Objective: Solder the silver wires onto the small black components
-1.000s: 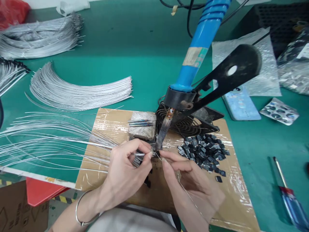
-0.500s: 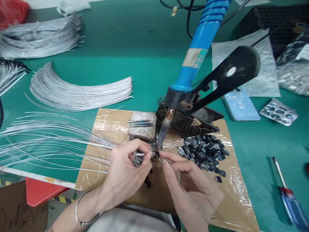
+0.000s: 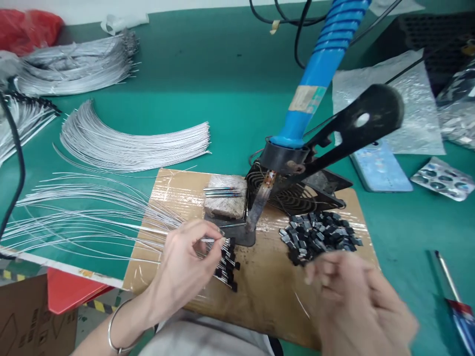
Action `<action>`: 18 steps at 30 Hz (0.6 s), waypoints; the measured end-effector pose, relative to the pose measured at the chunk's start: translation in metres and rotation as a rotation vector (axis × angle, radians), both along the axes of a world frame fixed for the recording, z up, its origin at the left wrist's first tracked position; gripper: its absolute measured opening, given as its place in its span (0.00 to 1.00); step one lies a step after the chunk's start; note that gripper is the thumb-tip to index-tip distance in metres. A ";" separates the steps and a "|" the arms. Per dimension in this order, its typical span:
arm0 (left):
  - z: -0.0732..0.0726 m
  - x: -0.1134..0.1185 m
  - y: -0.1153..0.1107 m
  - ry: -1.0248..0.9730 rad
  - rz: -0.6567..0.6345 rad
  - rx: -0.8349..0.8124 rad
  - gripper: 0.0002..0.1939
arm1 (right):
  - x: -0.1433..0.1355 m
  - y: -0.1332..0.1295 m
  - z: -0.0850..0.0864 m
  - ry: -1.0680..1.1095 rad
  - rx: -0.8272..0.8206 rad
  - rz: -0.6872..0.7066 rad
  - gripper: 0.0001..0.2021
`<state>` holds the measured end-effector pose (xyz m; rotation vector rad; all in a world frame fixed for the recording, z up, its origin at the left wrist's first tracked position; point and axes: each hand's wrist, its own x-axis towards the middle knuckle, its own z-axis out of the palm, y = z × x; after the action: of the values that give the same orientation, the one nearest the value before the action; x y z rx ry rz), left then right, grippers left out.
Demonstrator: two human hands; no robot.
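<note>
My left hand (image 3: 189, 267) pinches a thin white wire between thumb and fingertips, just left of the soldering iron's tip. Under and beside it lie wires with black connectors (image 3: 228, 264) on their ends. The blue soldering iron (image 3: 315, 74) slants down in a black holder, its tip (image 3: 256, 212) over a dark metal plate (image 3: 243, 237). My right hand (image 3: 356, 296) is blurred at the near edge of the pile of small black connectors (image 3: 319, 235); whether it holds anything cannot be made out. Loose white wires (image 3: 92, 217) fan out to the left.
A brown board (image 3: 274, 306) lies under the work. Behind it are a block (image 3: 226, 202) with thin rods on top and a black fan (image 3: 297, 193). Bundled white wires (image 3: 137, 143) lie at the back left. A phone (image 3: 382, 168), pill pack (image 3: 443, 178) and screwdriver (image 3: 451, 282) lie right.
My right hand has left the iron's tip and moved right to the pile of connectors. My left hand has drawn slightly back from the tip. The view has shifted a little.
</note>
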<state>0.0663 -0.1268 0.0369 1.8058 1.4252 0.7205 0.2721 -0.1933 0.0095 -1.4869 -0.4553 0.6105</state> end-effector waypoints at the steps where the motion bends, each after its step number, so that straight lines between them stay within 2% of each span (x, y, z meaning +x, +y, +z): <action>1: 0.001 -0.005 0.000 0.015 -0.011 0.060 0.06 | 0.012 -0.003 -0.004 0.093 0.035 0.000 0.13; 2: 0.002 -0.011 0.001 0.037 -0.014 0.123 0.06 | 0.025 -0.006 -0.010 0.150 0.025 0.006 0.21; 3: 0.003 -0.017 0.003 0.073 -0.012 0.189 0.05 | 0.038 -0.010 -0.016 0.189 -0.001 -0.044 0.23; 5: 0.005 -0.030 0.012 0.182 0.004 0.318 0.05 | 0.060 -0.016 -0.029 0.166 -0.024 -0.107 0.25; 8: 0.000 -0.052 0.041 0.457 -0.001 0.504 0.08 | 0.078 -0.019 -0.044 0.134 -0.037 -0.050 0.25; 10: -0.007 -0.065 0.071 0.669 0.001 0.503 0.14 | 0.077 -0.017 -0.047 0.105 -0.024 -0.066 0.25; 12: -0.017 -0.076 0.103 0.763 -0.002 0.467 0.19 | 0.071 -0.012 -0.045 0.098 -0.026 -0.094 0.25; 13: -0.021 -0.080 0.118 0.761 -0.011 0.464 0.19 | 0.067 -0.010 -0.043 0.104 -0.035 -0.116 0.24; 15: -0.028 -0.088 0.144 0.744 -0.048 0.458 0.14 | 0.061 -0.007 -0.041 0.121 -0.064 -0.160 0.23; 18: -0.033 -0.095 0.169 0.693 -0.112 0.445 0.11 | 0.060 -0.007 -0.044 0.116 -0.082 -0.210 0.22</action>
<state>-0.0289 0.0420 0.0042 2.6343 1.6499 0.3751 0.3320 -0.2005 -0.0343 -1.5443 -0.1832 0.5495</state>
